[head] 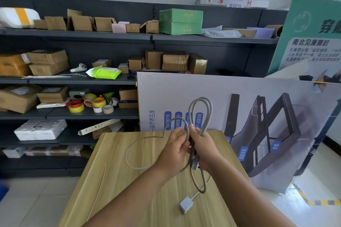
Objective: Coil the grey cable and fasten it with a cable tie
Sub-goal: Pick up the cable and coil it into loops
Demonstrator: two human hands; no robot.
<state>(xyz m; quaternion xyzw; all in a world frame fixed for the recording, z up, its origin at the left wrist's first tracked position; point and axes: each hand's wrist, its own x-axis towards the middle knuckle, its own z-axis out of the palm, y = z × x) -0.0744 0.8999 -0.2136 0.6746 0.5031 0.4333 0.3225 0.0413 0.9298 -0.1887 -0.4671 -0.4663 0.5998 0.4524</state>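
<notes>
**Grey cable half-coiled above a wooden table in a parcel room**

We're over a light wood-grain table (129,180), pale floor tiles on either side of it. Behind, dark metal shelving (77,36) runs across the wall, crowded with cardboard boxes, a green box (180,21) up top, a lime-green packet (105,73) on the second tier, and rolls of tape (86,104) in yellow, red and brown one shelf lower. A white foam box (40,129) sits lower still.

Leaning against the far edge of the table is a big printed board (239,97) picturing a bed frame, with blue labels; one reads 床框, another 智能床板. A green poster (310,38) stands at right, its heading 南北见康腰封 legible, the smaller lines blurred. A white sign (234,2) on the top shelf carries red characters, 净 and 列.

Now the action: the right hand (204,148) is closed around a bundle of loops of the grey cable (201,114), loops rising above the fist and hanging below it. The left hand (175,148) pinches a strand just beside the bundle, fingers closed on it. From there the cable sweeps out in a wide arc over the tabletop. Its pale square plug (186,204) lies on the table near the front edge. A thin pale strip (100,188) lies on the wood at left; whether that's the cable tie, I can't tell.
</notes>
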